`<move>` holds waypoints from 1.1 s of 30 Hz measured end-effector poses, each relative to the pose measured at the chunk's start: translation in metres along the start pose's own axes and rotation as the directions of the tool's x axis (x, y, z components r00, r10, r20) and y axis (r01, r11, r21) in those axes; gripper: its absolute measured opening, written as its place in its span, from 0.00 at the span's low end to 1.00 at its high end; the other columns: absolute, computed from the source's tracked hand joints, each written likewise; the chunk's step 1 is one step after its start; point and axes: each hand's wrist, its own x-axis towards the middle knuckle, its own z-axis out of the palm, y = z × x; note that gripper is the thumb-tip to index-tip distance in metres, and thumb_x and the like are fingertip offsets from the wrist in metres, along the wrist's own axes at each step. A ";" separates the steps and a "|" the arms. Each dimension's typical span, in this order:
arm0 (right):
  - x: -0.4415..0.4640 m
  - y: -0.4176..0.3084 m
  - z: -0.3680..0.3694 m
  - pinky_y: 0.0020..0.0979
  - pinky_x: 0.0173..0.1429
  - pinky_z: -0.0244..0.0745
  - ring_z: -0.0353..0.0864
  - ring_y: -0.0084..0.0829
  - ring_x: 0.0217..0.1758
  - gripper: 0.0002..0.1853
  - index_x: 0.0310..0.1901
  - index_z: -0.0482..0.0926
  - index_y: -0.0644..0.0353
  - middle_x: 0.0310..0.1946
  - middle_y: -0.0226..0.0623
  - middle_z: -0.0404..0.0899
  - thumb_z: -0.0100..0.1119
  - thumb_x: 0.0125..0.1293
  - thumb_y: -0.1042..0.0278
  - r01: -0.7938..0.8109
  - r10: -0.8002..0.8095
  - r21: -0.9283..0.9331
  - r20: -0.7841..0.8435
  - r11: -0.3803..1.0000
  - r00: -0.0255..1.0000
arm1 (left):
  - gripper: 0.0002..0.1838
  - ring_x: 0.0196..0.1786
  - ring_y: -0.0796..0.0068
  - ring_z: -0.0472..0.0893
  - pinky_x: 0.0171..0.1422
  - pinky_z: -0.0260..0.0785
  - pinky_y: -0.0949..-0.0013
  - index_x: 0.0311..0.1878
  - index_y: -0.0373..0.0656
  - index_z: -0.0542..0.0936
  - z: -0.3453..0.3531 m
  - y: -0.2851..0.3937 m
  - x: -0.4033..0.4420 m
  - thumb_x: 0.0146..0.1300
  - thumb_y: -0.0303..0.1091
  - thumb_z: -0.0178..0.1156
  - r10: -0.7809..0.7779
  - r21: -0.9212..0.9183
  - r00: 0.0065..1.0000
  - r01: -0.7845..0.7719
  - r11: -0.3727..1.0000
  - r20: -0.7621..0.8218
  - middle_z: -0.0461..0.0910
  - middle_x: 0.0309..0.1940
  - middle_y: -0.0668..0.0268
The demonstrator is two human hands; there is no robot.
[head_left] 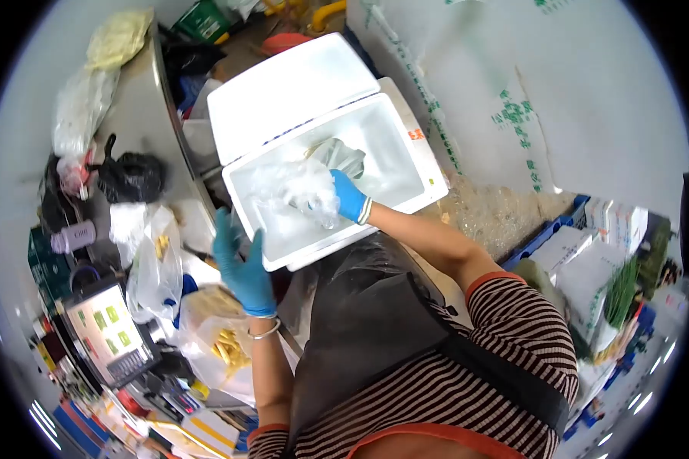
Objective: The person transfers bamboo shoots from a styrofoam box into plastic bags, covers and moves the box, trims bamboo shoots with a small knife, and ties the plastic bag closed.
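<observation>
Toward the left, lit screen [109,330], then black bag [134,180] on the counter [142,99]. Next, gloved left hand [246,271], fingers spread wide, just outside the foam box [415,157]. Inside the box, clear plastic [292,185] held in the right hand [350,199], hiding part of the interior; just beyond, silvery packet [343,158]. Farther right, white panel [475,99], then blue crate [536,241].

This is looking like a food shop or market stall, for a lit, tile-covered screen [109,327] is standing at the left, clear bags [197,327] are holding yellow food [230,350], a white foam box [396,149] is sitting open, and long green stalks [622,297] are leaning near white packages [568,251] at the right
</observation>
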 end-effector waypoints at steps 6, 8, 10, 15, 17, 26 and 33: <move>-0.071 -0.085 -0.017 0.27 0.48 0.77 0.79 0.30 0.45 0.17 0.57 0.74 0.63 0.49 0.37 0.78 0.51 0.70 0.64 0.128 -0.089 0.590 -0.095 0.797 0.992 | 0.42 0.57 0.62 0.72 0.63 0.67 0.62 0.66 0.25 0.63 -0.040 -0.199 -0.006 0.49 0.28 0.74 -0.407 0.089 0.884 0.397 0.913 0.229 0.70 0.61 0.52; -0.117 -0.111 -0.018 0.28 0.49 0.76 0.79 0.29 0.46 0.17 0.57 0.74 0.62 0.49 0.37 0.78 0.52 0.70 0.64 0.227 -0.123 0.491 -0.235 0.841 0.964 | 0.34 0.52 0.63 0.76 0.57 0.71 0.62 0.61 0.27 0.69 -0.049 -0.272 -0.005 0.51 0.25 0.70 -0.552 0.006 0.740 0.595 0.803 0.385 0.75 0.55 0.54; -0.169 -0.133 -0.015 0.28 0.50 0.76 0.79 0.29 0.46 0.18 0.57 0.74 0.62 0.50 0.36 0.79 0.53 0.69 0.65 0.299 -0.163 0.329 -0.384 0.896 0.909 | 0.20 0.44 0.63 0.79 0.52 0.72 0.63 0.52 0.27 0.78 -0.058 -0.335 0.003 0.55 0.27 0.62 -0.588 0.163 0.675 0.584 0.795 0.446 0.82 0.45 0.57; -0.299 -0.181 0.022 0.30 0.52 0.76 0.79 0.29 0.47 0.18 0.57 0.75 0.61 0.50 0.36 0.79 0.55 0.68 0.66 0.297 -0.354 -0.203 -0.667 0.933 0.656 | 0.15 0.44 0.63 0.78 0.53 0.72 0.57 0.44 0.35 0.83 -0.059 -0.327 0.009 0.59 0.33 0.53 -0.621 0.139 0.562 0.670 0.729 0.547 0.81 0.40 0.61; -0.340 -0.194 0.044 0.30 0.52 0.76 0.79 0.29 0.48 0.18 0.57 0.76 0.61 0.50 0.36 0.79 0.56 0.68 0.66 0.245 -0.444 -0.372 -0.706 0.895 0.551 | 0.20 0.51 0.61 0.75 0.58 0.69 0.54 0.51 0.34 0.79 -0.059 -0.228 -0.024 0.61 0.38 0.54 -0.752 0.151 0.513 0.776 0.612 0.414 0.78 0.50 0.58; -0.571 -0.196 0.146 0.33 0.58 0.75 0.78 0.29 0.51 0.21 0.59 0.75 0.60 0.53 0.36 0.79 0.60 0.64 0.68 -0.218 -0.625 -0.627 -0.776 0.748 0.087 | 0.25 0.57 0.55 0.74 0.56 0.70 0.49 0.61 0.40 0.74 -0.069 -0.165 -0.156 0.63 0.42 0.55 -0.432 0.267 0.528 0.362 0.893 0.731 0.75 0.57 0.58; -0.823 -0.117 0.226 0.37 0.67 0.69 0.75 0.35 0.60 0.24 0.62 0.72 0.62 0.58 0.41 0.77 0.60 0.65 0.67 -0.339 -0.320 -0.200 -0.882 0.919 -0.347 | 0.24 0.57 0.55 0.75 0.55 0.72 0.53 0.61 0.39 0.74 -0.023 -0.114 -0.317 0.65 0.42 0.55 -0.290 0.253 0.288 0.160 0.954 0.913 0.75 0.56 0.58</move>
